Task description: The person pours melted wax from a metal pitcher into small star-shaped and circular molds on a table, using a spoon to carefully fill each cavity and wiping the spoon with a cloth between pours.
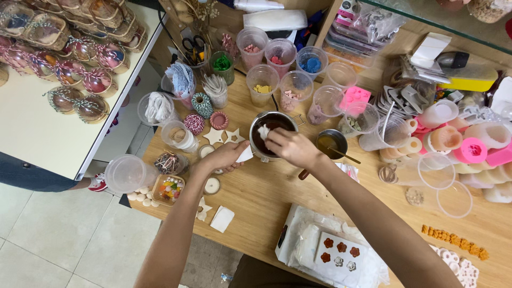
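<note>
Wooden surface (266, 202), tiled floor beside: right hand (290, 146) pinches white wax piece (263, 130) over metal melting pot (271, 133); left hand (224, 156), left of pot, grips white chunk (245, 154).

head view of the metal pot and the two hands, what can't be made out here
- Metal pot: the right hand covers its near rim and part of the dark inside; head view.
- White piece over the pot: its kind is too small to tell.
- Left hand: its grip on the white scrap is hidden by the fingers.
- Small metal cup: contents unclear, too small.
</note>
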